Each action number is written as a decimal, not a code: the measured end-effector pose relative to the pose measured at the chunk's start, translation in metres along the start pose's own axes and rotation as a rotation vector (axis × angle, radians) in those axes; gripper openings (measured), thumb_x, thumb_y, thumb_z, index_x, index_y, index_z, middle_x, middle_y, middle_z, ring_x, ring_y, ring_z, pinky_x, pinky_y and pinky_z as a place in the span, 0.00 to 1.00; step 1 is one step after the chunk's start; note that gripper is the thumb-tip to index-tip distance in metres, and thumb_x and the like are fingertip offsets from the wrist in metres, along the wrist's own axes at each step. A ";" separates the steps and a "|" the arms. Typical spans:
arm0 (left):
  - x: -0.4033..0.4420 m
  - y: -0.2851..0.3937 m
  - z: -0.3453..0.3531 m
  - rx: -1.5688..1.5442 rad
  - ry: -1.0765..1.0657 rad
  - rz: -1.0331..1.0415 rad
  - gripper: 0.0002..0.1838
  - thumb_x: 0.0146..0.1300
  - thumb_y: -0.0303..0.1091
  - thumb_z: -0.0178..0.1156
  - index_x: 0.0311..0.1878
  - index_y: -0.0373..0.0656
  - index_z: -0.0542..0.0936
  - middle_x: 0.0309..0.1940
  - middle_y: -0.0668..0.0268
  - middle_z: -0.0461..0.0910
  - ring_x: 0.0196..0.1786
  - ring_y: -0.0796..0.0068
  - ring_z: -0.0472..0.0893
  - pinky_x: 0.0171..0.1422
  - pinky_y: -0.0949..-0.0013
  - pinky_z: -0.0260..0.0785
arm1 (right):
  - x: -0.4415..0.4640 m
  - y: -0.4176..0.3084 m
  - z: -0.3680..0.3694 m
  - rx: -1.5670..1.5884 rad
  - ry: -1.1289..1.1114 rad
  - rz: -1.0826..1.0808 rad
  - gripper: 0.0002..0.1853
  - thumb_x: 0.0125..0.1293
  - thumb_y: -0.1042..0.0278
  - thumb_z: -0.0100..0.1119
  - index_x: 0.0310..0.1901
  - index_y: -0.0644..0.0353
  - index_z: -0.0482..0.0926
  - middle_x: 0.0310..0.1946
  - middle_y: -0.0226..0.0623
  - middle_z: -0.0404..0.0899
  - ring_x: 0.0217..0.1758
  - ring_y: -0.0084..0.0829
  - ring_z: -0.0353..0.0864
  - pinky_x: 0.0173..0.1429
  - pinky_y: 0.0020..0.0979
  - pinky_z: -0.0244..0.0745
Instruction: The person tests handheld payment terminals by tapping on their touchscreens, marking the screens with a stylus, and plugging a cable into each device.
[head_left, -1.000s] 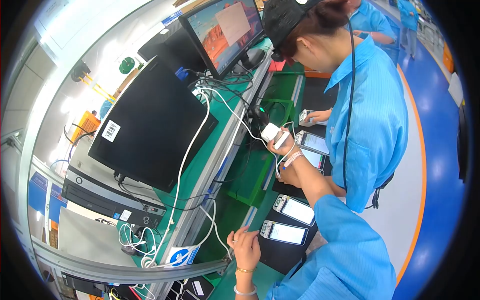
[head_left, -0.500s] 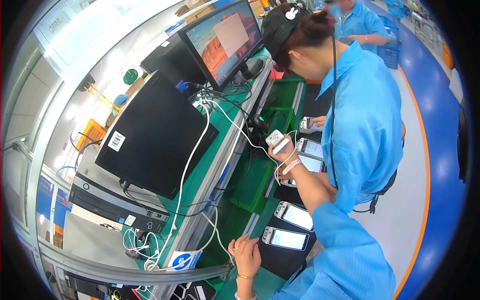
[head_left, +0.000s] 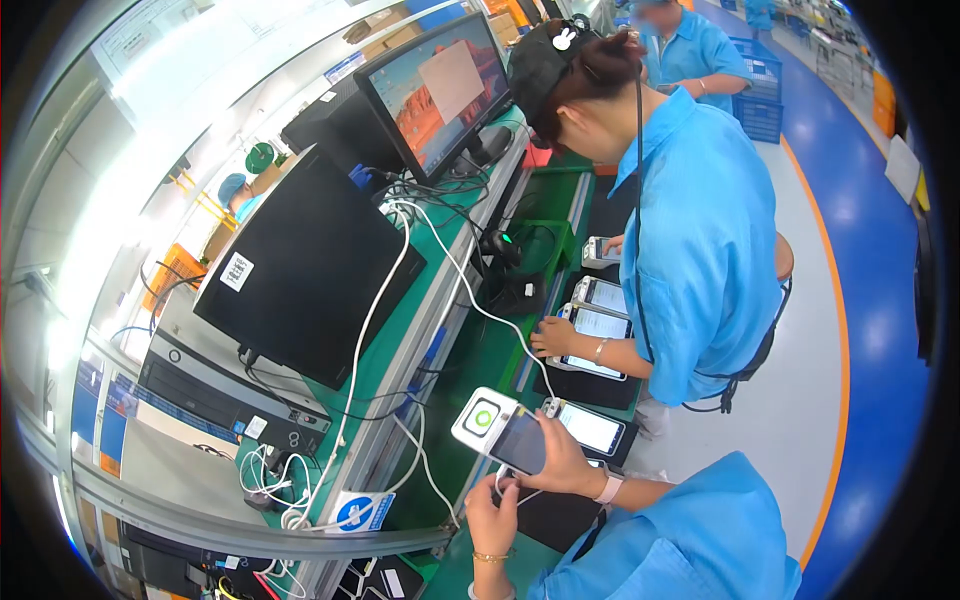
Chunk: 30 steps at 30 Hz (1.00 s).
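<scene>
A white handheld terminal point(head_left: 480, 418) with a dark screen and a green-ringed circle is in my right hand point(head_left: 562, 462), its fingers wrapped round the lower part. My left hand point(head_left: 490, 522) is pinched on a white cable point(head_left: 502, 476) at the terminal's edge. Whether the cable's end is inserted cannot be made out. Just beyond, a terminal with a lit screen point(head_left: 590, 426) lies on a black mat. Another lit screen is mostly hidden behind my right hand and wrist.
A co-worker in blue point(head_left: 700, 240) stands at the bench, a hand point(head_left: 552, 338) near more lit terminals point(head_left: 597, 330). A monitor point(head_left: 440, 90), a large black panel point(head_left: 310, 265), a scanner point(head_left: 503, 245) and loose cables lie along the left. A metal rail point(head_left: 270, 545) crosses nearby.
My right hand has come back towards me from near the co-worker, now holding the terminal with its screen showing. My left hand has closed on the cable. The co-worker's nearer hand has become visible.
</scene>
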<state>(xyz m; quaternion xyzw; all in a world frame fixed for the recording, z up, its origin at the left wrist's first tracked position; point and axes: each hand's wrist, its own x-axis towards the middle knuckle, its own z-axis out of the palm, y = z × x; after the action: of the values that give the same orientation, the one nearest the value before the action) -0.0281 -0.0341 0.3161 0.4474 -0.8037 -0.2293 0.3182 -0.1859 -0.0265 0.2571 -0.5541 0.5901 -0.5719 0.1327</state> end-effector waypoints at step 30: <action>-0.181 -0.183 -0.043 0.687 0.129 -0.257 0.05 0.52 0.28 0.62 0.33 0.48 0.81 0.33 0.68 0.81 0.53 0.66 0.75 0.64 0.49 0.50 | -0.169 0.075 0.013 -0.402 -0.680 0.273 0.53 0.40 0.57 0.71 0.64 0.74 0.52 0.48 0.55 0.67 0.53 0.53 0.69 0.52 0.49 0.70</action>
<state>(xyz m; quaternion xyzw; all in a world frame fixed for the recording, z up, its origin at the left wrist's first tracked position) 0.1793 0.0289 0.1705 0.6387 -0.7495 0.0443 0.1682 -0.1536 0.0825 0.1110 -0.6431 0.6805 -0.2070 0.2839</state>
